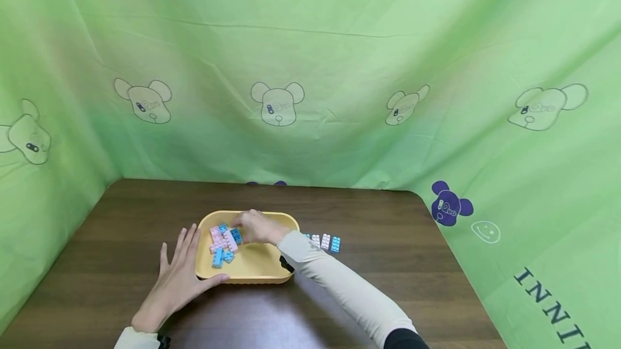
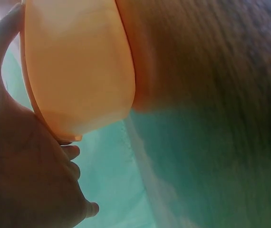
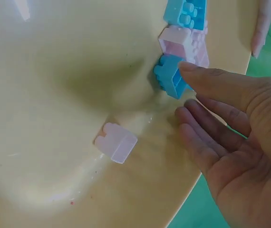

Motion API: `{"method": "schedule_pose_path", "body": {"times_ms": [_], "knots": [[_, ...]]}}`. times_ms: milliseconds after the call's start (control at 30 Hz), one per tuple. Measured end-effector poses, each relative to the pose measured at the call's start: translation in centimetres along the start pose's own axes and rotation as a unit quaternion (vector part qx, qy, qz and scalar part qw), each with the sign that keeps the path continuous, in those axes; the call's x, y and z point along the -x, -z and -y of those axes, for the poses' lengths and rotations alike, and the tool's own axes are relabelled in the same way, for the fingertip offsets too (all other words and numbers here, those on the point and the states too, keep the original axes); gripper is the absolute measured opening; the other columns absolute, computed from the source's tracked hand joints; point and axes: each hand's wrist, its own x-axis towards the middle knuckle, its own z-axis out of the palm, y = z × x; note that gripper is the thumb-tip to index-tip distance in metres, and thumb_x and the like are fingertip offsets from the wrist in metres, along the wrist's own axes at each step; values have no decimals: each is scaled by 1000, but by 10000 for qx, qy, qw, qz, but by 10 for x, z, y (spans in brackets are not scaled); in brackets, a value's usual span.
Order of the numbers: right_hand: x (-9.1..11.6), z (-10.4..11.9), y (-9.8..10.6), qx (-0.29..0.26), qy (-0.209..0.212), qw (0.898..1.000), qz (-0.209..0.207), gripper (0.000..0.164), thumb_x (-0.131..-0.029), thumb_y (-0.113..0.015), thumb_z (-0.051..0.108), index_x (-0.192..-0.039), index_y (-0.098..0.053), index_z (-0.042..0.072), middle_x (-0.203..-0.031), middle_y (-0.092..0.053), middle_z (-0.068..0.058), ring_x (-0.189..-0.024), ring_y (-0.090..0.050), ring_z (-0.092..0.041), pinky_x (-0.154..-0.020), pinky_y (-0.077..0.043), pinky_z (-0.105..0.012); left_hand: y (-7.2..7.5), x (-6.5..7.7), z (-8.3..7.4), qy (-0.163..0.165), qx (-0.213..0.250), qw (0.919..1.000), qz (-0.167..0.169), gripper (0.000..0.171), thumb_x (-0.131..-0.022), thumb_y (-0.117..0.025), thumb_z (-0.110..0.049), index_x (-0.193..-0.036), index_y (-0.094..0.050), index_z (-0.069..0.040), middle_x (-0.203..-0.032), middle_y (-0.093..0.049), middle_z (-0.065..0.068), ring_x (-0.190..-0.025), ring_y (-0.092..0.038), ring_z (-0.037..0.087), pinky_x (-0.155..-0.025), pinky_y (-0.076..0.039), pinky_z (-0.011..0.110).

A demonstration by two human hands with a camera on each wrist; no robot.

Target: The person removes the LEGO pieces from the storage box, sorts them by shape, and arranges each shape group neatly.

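Note:
A yellow tray [image 1: 264,268] holds pink bricks [image 1: 230,240] and blue bricks [image 1: 218,257] clustered at its left. My left hand [image 1: 179,276] spreads around the tray's near-left corner, thumb along the front rim, other fingers extended by the left side. The left wrist view shows that hand [image 2: 26,156] against the tray wall [image 2: 78,71]. Over the tray's far middle reaches my right hand [image 1: 257,226]. In the right wrist view, its thumb tip overlaps a tilted blue brick [image 3: 170,76], while the other fingers [image 3: 199,142] bend loosely just below. A lone pink brick [image 3: 117,142] lies nearby.
To the right of the tray, pink bricks [image 1: 326,241] and blue bricks [image 1: 335,244] stand in a row on the dark wooden table [image 1: 388,262], partly hidden by my right sleeve. A green curtain [image 1: 339,144] with printed bear heads surrounds the back and sides.

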Motion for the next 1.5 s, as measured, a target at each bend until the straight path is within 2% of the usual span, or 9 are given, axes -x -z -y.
{"method": "schedule_pose_path", "body": {"times_ms": [167, 300, 533, 733, 933, 1233, 1367, 1500], "knots": [[-5, 1, -4, 308, -108, 9992, 231, 48, -87, -88, 7, -132, -72, 1, -132, -72, -11, -124, -67, -20, -105, -48, -19, -1, -1, 0, -33, -61, 10000, -38, 129, -82, -79, -70, -168, -12, 1, -173, -15, 26, -159, -11, 48, -117, -2, 79], [-9, 3, -6, 499, -164, 9980, 361, 47, -87, -88, 6, -132, -73, 3, -129, -74, -8, -121, -68, -17, -103, -49, -18, 0, -1, 0, -25, -46, 10000, -45, 129, -82, -79, -69, -168, -12, 0, -173, -15, 26, -159, -11, 48, -117, -2, 79], [-10, 5, -8, 484, -202, 9982, 284, 39, -88, -84, 2, -127, -76, 5, -123, -76, -7, -112, -71, -15, -96, -52, -17, 1, 0, -1, -6, -15, 10000, -20, 130, -81, -79, -70, -168, -12, 1, -173, -15, 25, -159, -11, 48, -117, -2, 79], [-13, 7, -10, 527, -263, 9981, 184, 33, -90, -83, 5, -123, -77, 5, -120, -77, -7, -108, -72, -14, -93, -53, -16, 1, -1, -2, -4, 20, 10000, -44, 130, -82, -79, -70, -168, -12, 0, -174, -15, 24, -159, -11, 47, -118, -2, 79], [-14, 9, -14, 721, -339, 9967, 161, 33, -90, -83, 5, -122, -78, 7, -118, -78, -5, -103, -73, -12, -89, -54, -16, 1, 0, -2, 22, -1, 10000, -34, 130, -81, -79, -70, -168, -12, -1, -174, -15, 24, -159, -11, 47, -117, -3, 79], [-14, 13, -18, 1188, -389, 9920, 190, 38, -91, -81, 4, -128, -76, 11, -114, -76, -3, -103, -71, -13, -93, -53, -18, 0, 1, -2, 37, 64, 10000, -37, 130, -82, -79, -70, -169, -11, -1, -174, -15, 25, -159, -11, 47, -117, -1, 79], [-14, 14, -19, 1307, -355, 9905, 234, 36, -93, -80, 5, -128, -76, 12, -110, -76, -2, -99, -70, -13, -90, -54, -18, -1, 0, -2, 25, 48, 10000, -57, 130, -81, -79, -70, -168, -12, 0, -173, -16, 25, -159, -11, 47, -118, -2, 79], [-13, 12, -18, 1344, -255, 9901, 312, 39, -94, -80, 7, -131, -74, 11, -114, -76, -2, -101, -70, -12, -90, -53, -17, -1, 1, -1, 12, 54, 10000, -69, 130, -81, -79, -70, -168, -13, 0, -173, -16, 25, -159, -11, 47, -118, -1, 79]]}}
